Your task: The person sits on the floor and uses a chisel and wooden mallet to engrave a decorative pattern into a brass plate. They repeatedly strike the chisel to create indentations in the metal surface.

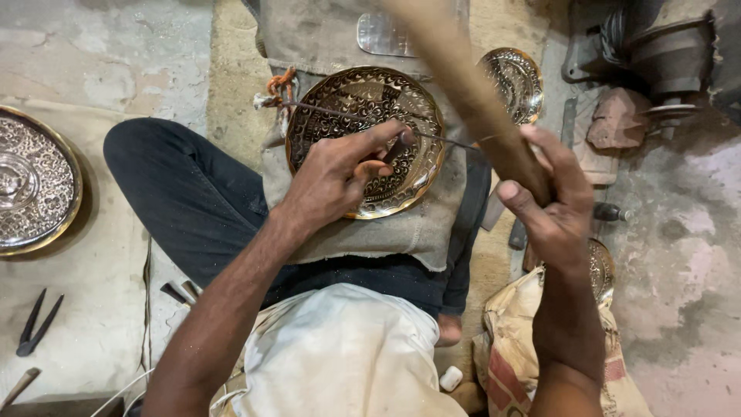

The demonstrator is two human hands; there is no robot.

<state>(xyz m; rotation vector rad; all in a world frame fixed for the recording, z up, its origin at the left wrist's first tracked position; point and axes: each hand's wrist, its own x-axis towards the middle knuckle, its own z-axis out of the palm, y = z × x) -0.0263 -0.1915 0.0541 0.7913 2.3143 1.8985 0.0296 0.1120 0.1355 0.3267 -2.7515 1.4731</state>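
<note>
An engraved brass plate (347, 100) lies on a grey cloth over my lap. My left hand (336, 174) rests on the plate and pinches a small dark chisel (397, 148) against its surface. My right hand (544, 197) is raised to the right of the plate and grips a wooden mallet handle (455, 69) that slants up and left across the plate, blurred. A thin string (355, 117) with an orange knot at its left end runs across the plate.
A second engraved brass plate (513, 77) lies behind the mallet. A large ornate tray (58, 166) sits at far left. Black pliers (35, 324) lie on the floor lower left. Metal machine parts (664, 54) stand upper right. A sack (509, 355) sits lower right.
</note>
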